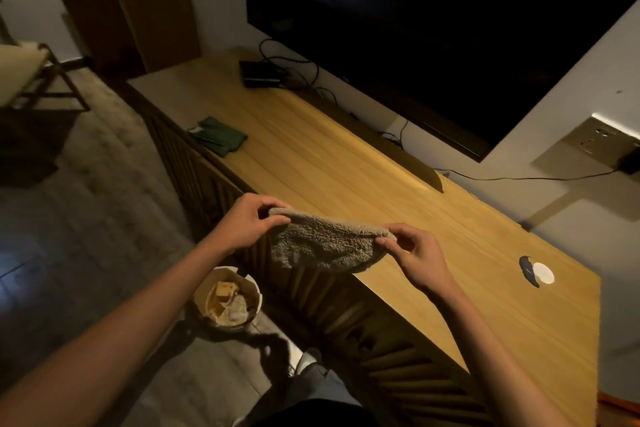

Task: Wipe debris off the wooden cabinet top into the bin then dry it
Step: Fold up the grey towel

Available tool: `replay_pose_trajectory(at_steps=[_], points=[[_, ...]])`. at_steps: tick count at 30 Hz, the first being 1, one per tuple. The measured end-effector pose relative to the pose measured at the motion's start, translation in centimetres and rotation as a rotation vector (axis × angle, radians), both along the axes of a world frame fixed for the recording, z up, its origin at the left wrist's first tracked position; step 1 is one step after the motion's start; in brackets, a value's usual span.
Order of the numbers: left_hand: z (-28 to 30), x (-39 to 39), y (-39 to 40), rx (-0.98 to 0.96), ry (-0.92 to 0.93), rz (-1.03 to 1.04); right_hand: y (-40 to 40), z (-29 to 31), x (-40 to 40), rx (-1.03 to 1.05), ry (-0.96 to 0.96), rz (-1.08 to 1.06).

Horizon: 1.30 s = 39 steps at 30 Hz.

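Note:
A grey-brown fluffy cloth (322,246) hangs stretched between both hands over the front edge of the long wooden cabinet top (346,163). My left hand (247,220) pinches its left corner and my right hand (415,253) pinches its right corner. Below the cloth, on the floor in front of the cabinet, stands a small round bin (227,298) with scraps inside. A folded dark green cloth (219,138) lies near the cabinet's front edge, farther left.
A large dark TV (433,28) stands at the back of the cabinet with cables and a small black box (259,74). A white round disc with a dark object (538,272) lies at the right. A wall socket (602,142) is at the right.

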<state>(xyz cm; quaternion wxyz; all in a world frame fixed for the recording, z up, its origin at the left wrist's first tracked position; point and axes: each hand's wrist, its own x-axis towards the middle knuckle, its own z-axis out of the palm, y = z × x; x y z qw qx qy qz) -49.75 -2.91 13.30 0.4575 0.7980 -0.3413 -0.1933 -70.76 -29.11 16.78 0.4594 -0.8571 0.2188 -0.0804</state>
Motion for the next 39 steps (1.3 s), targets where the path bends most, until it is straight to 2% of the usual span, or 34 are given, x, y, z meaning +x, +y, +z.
replay_pose_trajectory(at_steps=[9, 14, 21, 28, 34, 39], points=[[-0.6, 9.5, 3.1, 0.026, -0.065, 0.088, 2.0, -2.1, 10.8, 0.029, -0.045, 0.050], [-1.5, 17.2, 4.0, 0.104, -0.068, 0.033, 1.9, -4.1, 18.5, 0.047, -0.047, 0.083], [-1.2, 27.4, 2.6, 0.056, -0.066, 0.186, 1.8, -5.2, 28.6, 0.079, -0.069, 0.059], [-0.1, 37.6, 1.3, -0.011, 0.000, 0.275, 2.0, -5.0, 37.2, 0.055, -0.118, -0.021], [-0.8, 47.0, 0.6, -0.047, 0.018, 0.232, 3.6, -5.8, 45.0, 0.022, -0.136, -0.134], [-3.5, 54.7, 0.3, -0.003, 0.015, 0.132, 6.2, -7.6, 50.4, -0.015, -0.105, -0.267]])
